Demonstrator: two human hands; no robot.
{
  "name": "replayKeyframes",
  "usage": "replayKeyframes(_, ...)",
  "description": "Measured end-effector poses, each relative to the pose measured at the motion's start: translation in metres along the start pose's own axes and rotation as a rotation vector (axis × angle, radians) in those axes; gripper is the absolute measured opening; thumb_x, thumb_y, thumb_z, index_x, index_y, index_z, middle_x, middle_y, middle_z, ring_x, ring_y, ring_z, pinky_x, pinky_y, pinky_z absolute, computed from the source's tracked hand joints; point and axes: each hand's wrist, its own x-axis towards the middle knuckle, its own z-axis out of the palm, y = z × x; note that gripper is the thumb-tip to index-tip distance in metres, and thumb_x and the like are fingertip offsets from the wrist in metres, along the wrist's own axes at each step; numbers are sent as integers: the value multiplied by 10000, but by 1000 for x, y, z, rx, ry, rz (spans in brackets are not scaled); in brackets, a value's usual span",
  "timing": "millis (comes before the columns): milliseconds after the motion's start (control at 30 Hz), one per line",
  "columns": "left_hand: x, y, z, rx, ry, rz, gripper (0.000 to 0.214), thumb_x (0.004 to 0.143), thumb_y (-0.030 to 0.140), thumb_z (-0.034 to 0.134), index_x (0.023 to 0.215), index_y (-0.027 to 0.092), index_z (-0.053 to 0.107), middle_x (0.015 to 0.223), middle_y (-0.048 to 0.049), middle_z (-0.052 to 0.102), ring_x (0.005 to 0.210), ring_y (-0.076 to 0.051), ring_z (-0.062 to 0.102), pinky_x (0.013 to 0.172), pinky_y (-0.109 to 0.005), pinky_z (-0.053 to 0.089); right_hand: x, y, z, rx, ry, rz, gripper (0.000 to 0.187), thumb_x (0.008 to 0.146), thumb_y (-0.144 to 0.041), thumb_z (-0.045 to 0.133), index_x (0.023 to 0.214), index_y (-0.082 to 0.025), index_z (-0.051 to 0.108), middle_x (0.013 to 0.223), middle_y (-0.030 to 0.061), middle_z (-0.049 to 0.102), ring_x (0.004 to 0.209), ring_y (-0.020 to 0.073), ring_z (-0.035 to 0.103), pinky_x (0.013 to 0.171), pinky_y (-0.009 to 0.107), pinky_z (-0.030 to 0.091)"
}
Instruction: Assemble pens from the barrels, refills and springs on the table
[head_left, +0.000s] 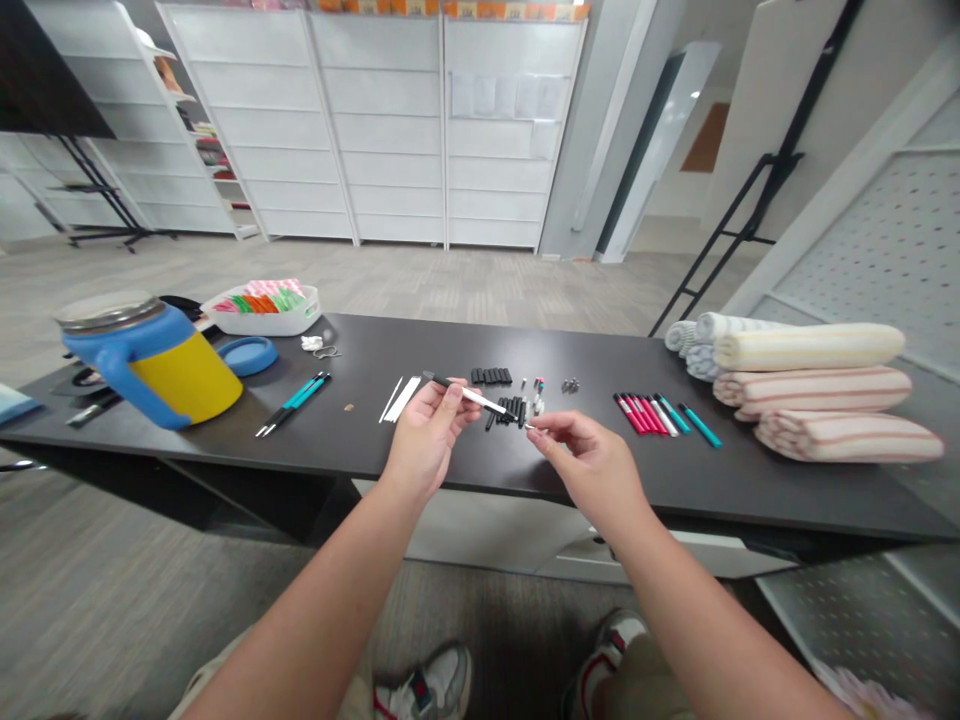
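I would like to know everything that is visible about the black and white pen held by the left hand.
The pen is slim and straight, with a white middle and a dark section toward its upper-left end; it looks like plastic. The left hand grips it between thumb and fingers, above the table, sloping down toward the right. Its lower end looks black but blends with black pieces behind. The right hand is close to that end; contact is unclear.

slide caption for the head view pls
Left hand holds a black-and-white pen over a dark table, right hand beside it, red tubes lying further right.
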Motion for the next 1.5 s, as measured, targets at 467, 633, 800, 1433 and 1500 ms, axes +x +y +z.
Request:
replayKeyframes(467,0,-3,4,153,-83,-29,330,863,375,859,1051,144,716,1036,-114,775,923,-171,736,851,-276,607,2,5,-2,-22,74,-36,230,884,-447,746,957,-239,811,792,27,756,700,190,656,673,306,490)
replayKeyframes(633,0,-2,3,163,-99,-37,325,865,372,854,1055,146,719,1045,-117,776,934,-177,737,856,-287,613,3,4,-3,-24,56,-26,217,880,-442,749,950,-248,815,742,11,727,669,182,631,651,299,479)
replayKeyframes(800,-1,0,5,152,-108,-57,344,856,372,864,1059,141,712,1037,-116,779,941,-181,743,859,-284,615,3,5,-2,21,38,12,255,871,-477,766,951,-241,824,787,24,764,687,188,647,645,297,475)
replayKeyframes(1433,-1,0,4,128,-109,-45,320,877,348,850,1069,135,708,1039,-107,773,937,-168,733,858,-270,605,2,-1,-1,-141,-82,-97,326,1030,-449,551,905,-240,768,816,21,756,716,183,644,672,297,447)
replayKeyframes(1500,-1,0,4,126,-103,-44,322,875,350,851,1068,135,708,1045,-110,773,935,-168,730,861,-274,603,2,-2,0,-125,-94,-77,306,1028,-456,551,957,-236,751,829,21,752,702,179,635,655,294,442)
